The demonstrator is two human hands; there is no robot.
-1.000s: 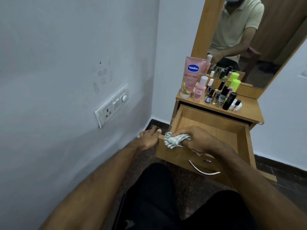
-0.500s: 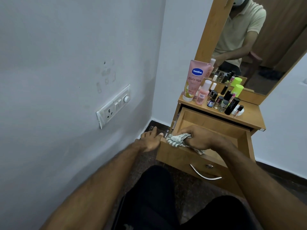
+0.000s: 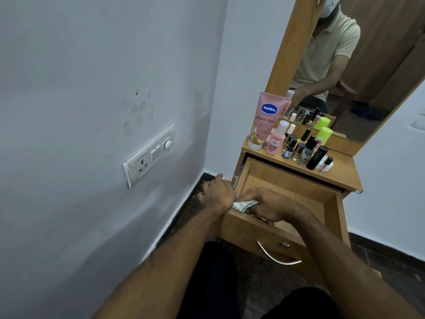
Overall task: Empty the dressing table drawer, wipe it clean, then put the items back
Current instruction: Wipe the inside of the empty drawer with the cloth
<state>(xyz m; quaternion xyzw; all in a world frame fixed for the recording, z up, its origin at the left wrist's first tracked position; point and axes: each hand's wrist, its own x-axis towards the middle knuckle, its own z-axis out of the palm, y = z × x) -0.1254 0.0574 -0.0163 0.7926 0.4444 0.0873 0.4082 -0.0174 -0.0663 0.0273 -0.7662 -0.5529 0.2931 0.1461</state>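
Wiping is the step in hand: the drawer [image 3: 287, 187] is pulled out toward the near side and nothing is seen in the part of its wooden floor that shows. A striped cloth [image 3: 244, 205] is bunched against the near-left inside corner, just behind the drawer front, and is clutched by the curled fingers of the right hand [image 3: 269, 203]. The left side wall of the drawer, at its near end, is gripped by the left hand [image 3: 218, 192], fingers wrapped over the edge, seemingly to steady it. The removed items [image 3: 299, 148], bottles, small jars and a pink tube, are gathered on the tabletop [image 3: 342, 176] at the far side, in front of the mirror [image 3: 358, 72]. Step 2 of 3 is judged part done. Next, the cloth would need to be swept rightward and farther across the remaining floor and walls, with the drawer held firm, before anything is returned.
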